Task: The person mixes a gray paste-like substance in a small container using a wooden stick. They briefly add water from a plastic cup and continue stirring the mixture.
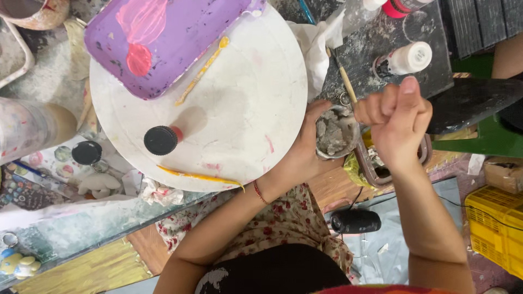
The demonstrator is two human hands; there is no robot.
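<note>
Round white board (239,109) fills centre. Purple rectangular tray (163,38) with pink-red paint blobs overlaps it at 11 o'clock. Yellow crate (498,228) at 4 o'clock. White squeeze bottle (406,59) with dark label lies at 1 o'clock on dark board. Black-capped bottle (162,140) stands on white board, 8 o'clock side. Left hand (305,149) wraps fingers around small cup of grey paste (336,132), just off board's 3 o'clock edge. Right hand (397,117) fisted closed on wooden stick (347,81), tip in the cup.

Bare round board (239,109) leaves room between purple tray (163,38) and black-capped bottle (161,140).
</note>
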